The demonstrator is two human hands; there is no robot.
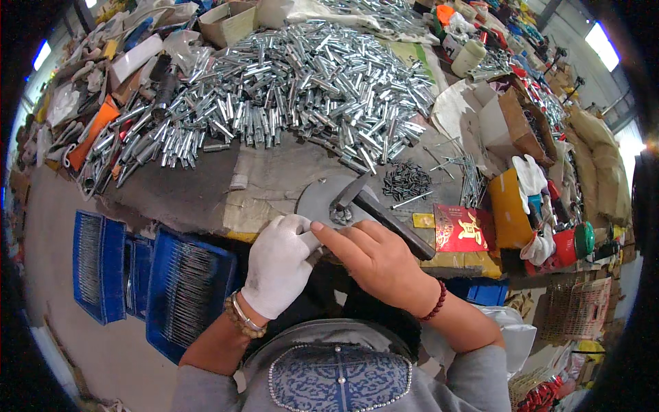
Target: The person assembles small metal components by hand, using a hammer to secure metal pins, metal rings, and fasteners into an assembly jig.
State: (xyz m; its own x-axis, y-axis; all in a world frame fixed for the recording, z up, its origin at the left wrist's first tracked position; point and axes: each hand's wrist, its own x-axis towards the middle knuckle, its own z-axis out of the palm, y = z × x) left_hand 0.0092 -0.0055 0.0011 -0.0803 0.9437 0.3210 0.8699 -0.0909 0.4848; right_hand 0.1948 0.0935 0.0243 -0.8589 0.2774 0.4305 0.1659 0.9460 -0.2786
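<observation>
I record a workbench (271, 172) spanning the view, its grey covering worn. Across its far half lies a heap of silvery metal tubes (302, 86), loose and pointing every way. Left of the bench, below its edge, I find a large blue bin (155, 288) holding rows of thin metal rods, with a narrower blue bin (112, 268) beyond it.

Both hands meet at the bench's near edge. The left hand (276, 264), in a white glove, has its fingers curled inward; the right hand (384, 264), bare, extends its index finger to the left fingertips. I cannot tell whether either grips anything: the space between them is largely hidden.

Just beyond the hands I note a hammer (392, 221), its head over a round metal disc (312, 199) and its dark handle slanting down to the right, behind the right hand. Right of the handle lies a red envelope (449, 230) with gold printing. Smallest are the dark screws (406, 181), piled beyond the hammer.
</observation>
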